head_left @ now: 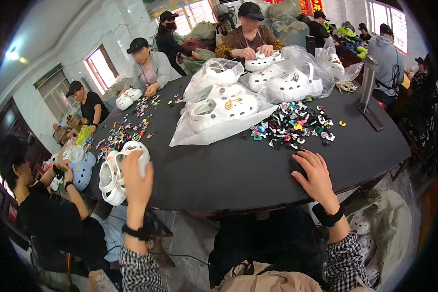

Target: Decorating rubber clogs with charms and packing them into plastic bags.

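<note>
At the left edge of the black table, my left hand (pixel 138 181) is closed on a pair of white clogs (pixel 111 176). The back of the hand faces me, and its fingertips are partly lost against the white clog. My right hand (pixel 312 176) is open, palm down over the tabletop, with nothing in it. Its fingers point toward a heap of small colourful shoe charms (pixel 301 122) just beyond. In the middle of the table, white clogs with charms (pixel 224 106) sit in a clear plastic bag.
More bagged clogs (pixel 292 85) stand behind. A metal flask (pixel 368 80) and a dark phone-like slab (pixel 371 117) are at right. More charms (pixel 126 130) lie at left. Co-workers sit around the table, one with a blue clog (pixel 82 171). A sack (pixel 382 228) stands at my right.
</note>
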A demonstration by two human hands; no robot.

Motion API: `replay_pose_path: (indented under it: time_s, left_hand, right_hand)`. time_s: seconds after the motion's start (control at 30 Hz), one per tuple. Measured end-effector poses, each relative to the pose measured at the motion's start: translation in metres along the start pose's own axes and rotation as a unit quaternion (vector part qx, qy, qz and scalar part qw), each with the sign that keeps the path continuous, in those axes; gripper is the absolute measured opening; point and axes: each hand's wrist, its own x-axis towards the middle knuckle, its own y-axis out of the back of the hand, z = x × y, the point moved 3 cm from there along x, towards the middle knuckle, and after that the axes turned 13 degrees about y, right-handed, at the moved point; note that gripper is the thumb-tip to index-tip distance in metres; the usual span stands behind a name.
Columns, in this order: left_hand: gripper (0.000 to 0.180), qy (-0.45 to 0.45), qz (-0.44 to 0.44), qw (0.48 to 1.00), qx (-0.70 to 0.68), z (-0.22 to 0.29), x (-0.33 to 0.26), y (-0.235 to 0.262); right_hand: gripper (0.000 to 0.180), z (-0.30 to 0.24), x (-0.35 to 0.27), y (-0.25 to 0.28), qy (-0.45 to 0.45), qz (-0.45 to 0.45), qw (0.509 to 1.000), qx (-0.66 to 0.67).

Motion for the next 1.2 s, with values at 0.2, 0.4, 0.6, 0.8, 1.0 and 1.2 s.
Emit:
replay_pose_path:
  time_s: [0.2, 0.4, 0.6, 0.8, 1.0, 1.2]
  left_hand:
    - [0.052, -0.020, -0.073, 0.996, 0.037, 0.007, 0.061, -0.106]
    - [0.031, 0.150, -0.221, 0.963, 0.032, -0.006, 0.066, -0.151]
    - [0.033, 0.114, -0.239, 0.964, -0.013, 0.000, 0.034, -0.135]
    - [0.035, 0.171, -0.349, 0.893, -0.227, 0.010, 0.006, -0.114]
    - [0.033, 0.157, -0.338, 0.849, -0.374, 0.055, 0.004, -0.092]
    - [0.031, 0.119, -0.289, 0.887, -0.341, 0.111, -0.025, -0.053]
  right_hand:
    - [0.045, -0.005, -0.003, -0.001, 0.011, 0.019, 1.000, -0.013]
    - [0.042, -0.003, -0.005, -0.002, 0.011, 0.017, 1.000, -0.022]
    - [0.044, 0.000, -0.005, -0.001, 0.012, 0.001, 0.999, -0.033]
    - [0.052, -0.016, 0.019, 0.011, 0.107, -0.078, 0.991, 0.018]
    - [0.053, -0.068, 0.091, -0.036, 0.323, -0.157, 0.933, -0.014]
    - [0.064, -0.018, 0.131, -0.118, 0.311, -0.141, 0.938, -0.064]
